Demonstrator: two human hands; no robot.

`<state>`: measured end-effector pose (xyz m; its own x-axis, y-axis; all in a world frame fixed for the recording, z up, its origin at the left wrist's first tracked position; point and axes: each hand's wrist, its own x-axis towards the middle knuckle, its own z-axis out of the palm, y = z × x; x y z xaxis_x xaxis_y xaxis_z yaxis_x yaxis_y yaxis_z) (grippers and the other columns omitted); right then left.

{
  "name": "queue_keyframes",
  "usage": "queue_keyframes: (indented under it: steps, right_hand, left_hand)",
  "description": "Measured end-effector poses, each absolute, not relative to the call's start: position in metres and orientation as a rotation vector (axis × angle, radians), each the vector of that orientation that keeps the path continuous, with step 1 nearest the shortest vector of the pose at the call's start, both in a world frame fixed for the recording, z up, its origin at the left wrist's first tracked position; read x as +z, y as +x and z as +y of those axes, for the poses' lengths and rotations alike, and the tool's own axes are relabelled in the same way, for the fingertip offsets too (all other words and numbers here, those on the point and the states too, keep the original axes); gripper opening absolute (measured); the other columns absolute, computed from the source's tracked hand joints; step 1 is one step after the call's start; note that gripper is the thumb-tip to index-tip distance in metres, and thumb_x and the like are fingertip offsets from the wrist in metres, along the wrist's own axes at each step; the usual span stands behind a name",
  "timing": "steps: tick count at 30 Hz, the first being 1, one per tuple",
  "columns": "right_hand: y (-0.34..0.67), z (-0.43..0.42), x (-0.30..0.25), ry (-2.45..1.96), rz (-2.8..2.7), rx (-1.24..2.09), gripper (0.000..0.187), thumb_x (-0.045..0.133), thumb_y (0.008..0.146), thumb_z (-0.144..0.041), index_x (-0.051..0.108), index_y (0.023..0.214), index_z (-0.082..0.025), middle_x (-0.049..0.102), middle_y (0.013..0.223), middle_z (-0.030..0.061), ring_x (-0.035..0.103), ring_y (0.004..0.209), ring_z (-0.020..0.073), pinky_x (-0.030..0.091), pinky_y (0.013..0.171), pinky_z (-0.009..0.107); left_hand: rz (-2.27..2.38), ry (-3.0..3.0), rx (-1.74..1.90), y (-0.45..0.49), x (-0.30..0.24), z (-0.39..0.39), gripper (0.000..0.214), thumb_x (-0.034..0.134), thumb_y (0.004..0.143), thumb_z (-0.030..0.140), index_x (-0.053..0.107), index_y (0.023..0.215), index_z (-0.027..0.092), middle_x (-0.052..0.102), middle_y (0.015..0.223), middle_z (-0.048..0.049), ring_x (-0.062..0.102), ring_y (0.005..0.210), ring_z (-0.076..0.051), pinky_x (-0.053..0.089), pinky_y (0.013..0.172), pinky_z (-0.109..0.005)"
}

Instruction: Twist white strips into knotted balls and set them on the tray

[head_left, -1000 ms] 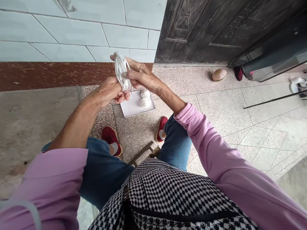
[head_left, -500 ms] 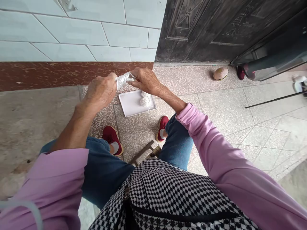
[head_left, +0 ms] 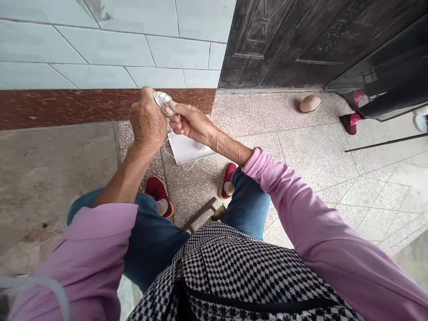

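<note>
A bundle of wound white yarn [head_left: 162, 100] is up in front of me, over the floor near the wall base. My left hand [head_left: 147, 119] is closed around its left side. At its right end, my right hand [head_left: 194, 123] has its thumb pressed against the yarn and its fingers curled in. Below them lies a shallow white tray [head_left: 183, 151], partly covered by my right hand and wrist. Part of a white yarn ball [head_left: 200, 146] shows in it. A loose strand [head_left: 209, 171] curls over the tray's near edge onto the floor.
A tiled wall [head_left: 100, 49] rises ahead, with a dark panelled door [head_left: 277, 49] at its right. A pinkish rounded object [head_left: 310, 104] lies by the door. Another person's legs and dark red shoe [head_left: 348, 125] are at far right, near a thin black rod [head_left: 384, 145].
Both hands have turned with the yarn bundle, and the left has come upright. The right hand has shifted slightly down and left. Slack strand now loops at the tray; the other person's feet moved.
</note>
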<state>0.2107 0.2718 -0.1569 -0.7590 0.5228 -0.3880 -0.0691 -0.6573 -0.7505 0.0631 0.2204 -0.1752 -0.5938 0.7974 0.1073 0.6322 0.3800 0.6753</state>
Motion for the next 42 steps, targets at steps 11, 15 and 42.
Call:
queue_keyframes:
  steps: [11, 15, 42]
  right_hand:
    - [0.212, 0.274, -0.158, -0.850, -1.127, 2.347, 0.052, 0.088, 0.128, -0.069, 0.065, 0.104, -0.030, 0.042, 0.076, -0.0067, 0.041, 0.070, 0.0173, 0.040, 0.059, 0.027]
    - [0.215, 0.291, -0.171, -0.905, -1.560, 2.095, 0.042, 0.084, 0.133, -0.046, 0.065, 0.101, -0.026, 0.048, 0.079, -0.0061, 0.040, 0.069, 0.0141, 0.034, 0.058, 0.024]
    - [0.260, 0.335, -0.178, -0.646, -2.770, 0.589, 0.026, 0.060, 0.142, -0.028, 0.079, 0.158, -0.021, 0.078, 0.162, 0.0128, 0.076, 0.156, 0.0284, 0.064, 0.142, 0.040]
  left_hand:
    - [1.923, 1.180, 1.565, 0.042, -0.224, 0.237, 0.030, 0.079, 0.112, 0.011, 0.065, 0.092, 0.028, 0.071, 0.088, -0.0028, 0.077, 0.093, -0.025, 0.066, 0.099, -0.037]
    - [1.723, 1.048, 1.511, 0.025, -0.210, 0.235, 0.024, 0.089, 0.113, 0.031, 0.073, 0.098, 0.021, 0.072, 0.086, -0.0050, 0.074, 0.077, -0.021, 0.063, 0.068, -0.029]
    - [0.984, 0.953, 1.002, 0.016, -0.179, 0.204, 0.042, 0.108, 0.070, 0.021, 0.087, 0.106, 0.018, 0.067, 0.081, -0.0049, 0.048, 0.061, -0.014, 0.036, 0.044, -0.026]
